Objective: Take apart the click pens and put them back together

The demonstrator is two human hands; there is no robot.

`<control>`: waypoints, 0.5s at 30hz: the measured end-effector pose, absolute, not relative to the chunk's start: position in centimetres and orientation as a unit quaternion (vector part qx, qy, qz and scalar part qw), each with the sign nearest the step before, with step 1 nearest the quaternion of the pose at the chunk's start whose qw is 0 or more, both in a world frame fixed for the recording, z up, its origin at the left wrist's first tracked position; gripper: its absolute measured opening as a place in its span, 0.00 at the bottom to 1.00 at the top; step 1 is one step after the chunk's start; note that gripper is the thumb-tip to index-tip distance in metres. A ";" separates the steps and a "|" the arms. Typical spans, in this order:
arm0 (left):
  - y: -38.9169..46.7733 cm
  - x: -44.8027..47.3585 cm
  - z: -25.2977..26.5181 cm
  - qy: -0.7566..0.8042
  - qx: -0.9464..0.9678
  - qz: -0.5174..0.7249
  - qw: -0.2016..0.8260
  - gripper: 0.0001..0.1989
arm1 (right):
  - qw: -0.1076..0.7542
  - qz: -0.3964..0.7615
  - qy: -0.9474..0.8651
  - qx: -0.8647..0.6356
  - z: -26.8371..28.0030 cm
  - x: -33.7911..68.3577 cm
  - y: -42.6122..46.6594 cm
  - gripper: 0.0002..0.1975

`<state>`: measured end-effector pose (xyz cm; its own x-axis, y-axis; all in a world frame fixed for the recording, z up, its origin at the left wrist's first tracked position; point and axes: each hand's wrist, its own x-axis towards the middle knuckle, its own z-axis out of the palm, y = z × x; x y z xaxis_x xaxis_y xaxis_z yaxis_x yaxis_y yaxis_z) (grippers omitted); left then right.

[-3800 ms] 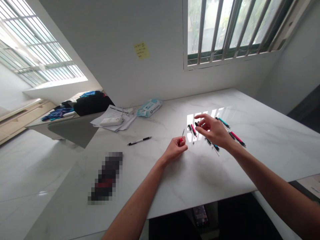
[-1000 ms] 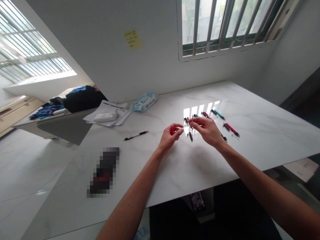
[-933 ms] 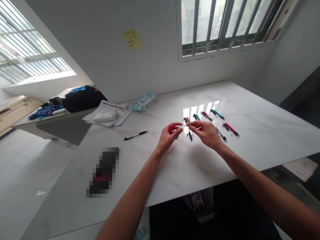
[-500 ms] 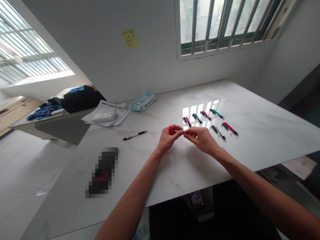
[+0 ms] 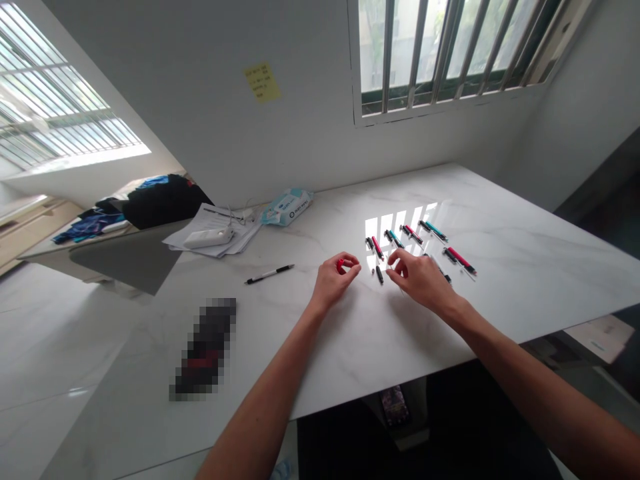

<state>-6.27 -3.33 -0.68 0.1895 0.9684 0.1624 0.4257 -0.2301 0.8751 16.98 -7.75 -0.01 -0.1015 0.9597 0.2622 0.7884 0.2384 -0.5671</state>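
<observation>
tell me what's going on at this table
A person is handling pen parts with both hands. The left hand holds a small red plastic pen piece. The right hand is near a short black pen piece; whether it holds anything is unclear. Slim red, teal and black pen parts lie beyond and beside it on the white marble-patterned table.

Daylight filters through a barred window (image 5: 453, 50) in a pale wall (image 5: 310, 153) beyond the far edge of a white marbled tabletop (image 5: 525, 267), where bright patches gleam. Past the tabletop's left edge, a second barred window (image 5: 55, 100) overlooks a glossy floor (image 5: 50, 347).
</observation>
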 end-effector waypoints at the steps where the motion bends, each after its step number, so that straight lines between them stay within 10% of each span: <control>1: -3.5 -6.2 -0.7 0.519 0.701 0.359 0.331 0.07 | 0.284 0.132 -0.733 -0.604 -0.2 17.1 -7.6 0.02; 15: -4.7 -4.4 -0.2 0.571 0.765 0.206 0.217 0.05 | 0.245 0.045 -0.755 -0.607 -1.5 16.4 -8.0 0.07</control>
<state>-4.39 -4.72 -0.16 0.2643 0.9621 0.0672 0.7836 -0.2548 0.5666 16.44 -8.03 -1.52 -0.1440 0.9381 0.3151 0.8939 0.2599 -0.3652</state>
